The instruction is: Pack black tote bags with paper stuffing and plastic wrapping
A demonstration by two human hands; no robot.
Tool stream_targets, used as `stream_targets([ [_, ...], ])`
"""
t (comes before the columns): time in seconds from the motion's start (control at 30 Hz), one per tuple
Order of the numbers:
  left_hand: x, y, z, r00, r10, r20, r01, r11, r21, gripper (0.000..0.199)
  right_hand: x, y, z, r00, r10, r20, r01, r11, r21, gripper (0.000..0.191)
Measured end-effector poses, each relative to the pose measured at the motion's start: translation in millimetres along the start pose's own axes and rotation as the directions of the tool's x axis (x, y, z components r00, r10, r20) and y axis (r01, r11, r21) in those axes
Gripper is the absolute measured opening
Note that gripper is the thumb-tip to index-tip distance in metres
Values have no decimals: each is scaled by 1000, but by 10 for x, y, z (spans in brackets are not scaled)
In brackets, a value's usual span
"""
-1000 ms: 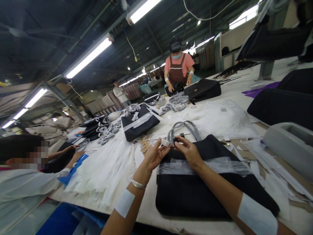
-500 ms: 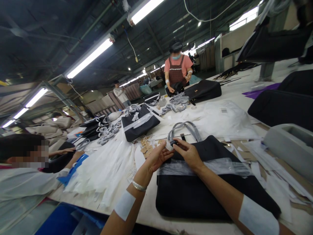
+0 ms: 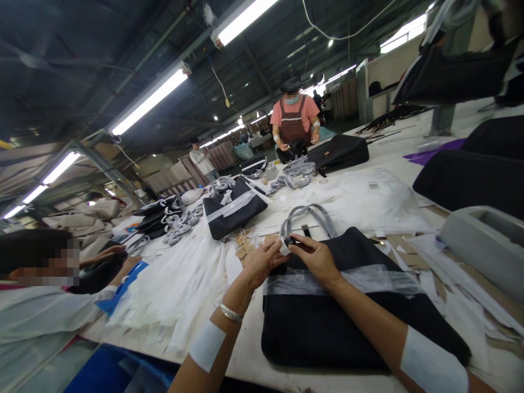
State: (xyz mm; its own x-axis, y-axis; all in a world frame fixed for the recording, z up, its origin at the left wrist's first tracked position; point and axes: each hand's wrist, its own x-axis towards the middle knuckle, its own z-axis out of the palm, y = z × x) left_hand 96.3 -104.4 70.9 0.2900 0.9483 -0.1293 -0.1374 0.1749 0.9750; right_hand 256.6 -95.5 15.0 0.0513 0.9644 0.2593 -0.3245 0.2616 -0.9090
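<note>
A black handbag (image 3: 319,333) lies on the worktable in front of me, a clear plastic band (image 3: 360,277) across it. Its handles (image 3: 327,218), wrapped in grey, arch up at the far side. Over the bag's upper left corner, my left hand (image 3: 262,265) pinches a small white piece (image 3: 285,248). Close beside it, the thumb and fingers of my right hand (image 3: 319,263) grip a small black piece (image 3: 290,240) that touches the white one. Its exact kind is too small to tell. A short dark strap (image 3: 305,230) with a metal end stands just beyond my right fingers.
Brown tags (image 3: 244,245) with strings lie beyond my left hand. White sheets (image 3: 172,295) spread to the left, near a co-worker's arm (image 3: 102,254). Another black bag (image 3: 233,210) lies farther back. A grey plastic holder (image 3: 483,245) stands right; a co-worker (image 3: 295,117) stands across the table.
My left fingers, which were spread, have closed onto the white piece against the black one. My right hand has barely moved. The co-worker across the table has shifted their hands slightly.
</note>
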Motion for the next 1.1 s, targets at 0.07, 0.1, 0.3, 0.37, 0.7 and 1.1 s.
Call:
stream_targets([
  [0.07,2,3,-30,1000,5,6,-5,1000,13,40,-3,-16,4,999,-7,39,7,1000,0,42],
  [0.1,2,1,-51,1000,11,5,-12,1000,20,41,-7,-26,5,998,-14,64,15,1000,-4,41],
  [0.3,-40,-24,-155,999,36,-26,-33,994,102,45,-33,-57,7,990,-81,119,93,991,-96,33],
  [0.37,-59,-21,-160,999,41,-21,-37,990,134,46,-35,-56,4,991,-83,104,97,986,-136,31],
  [0.7,-117,15,-159,994,100,37,-105,971,213,54,-35,18,-9,991,5,136,14,991,-137,34],
  [1.1,-147,33,-154,985,167,37,-171,953,251,58,-71,-54,-14,950,-246,194,298,899,-320,29],
])
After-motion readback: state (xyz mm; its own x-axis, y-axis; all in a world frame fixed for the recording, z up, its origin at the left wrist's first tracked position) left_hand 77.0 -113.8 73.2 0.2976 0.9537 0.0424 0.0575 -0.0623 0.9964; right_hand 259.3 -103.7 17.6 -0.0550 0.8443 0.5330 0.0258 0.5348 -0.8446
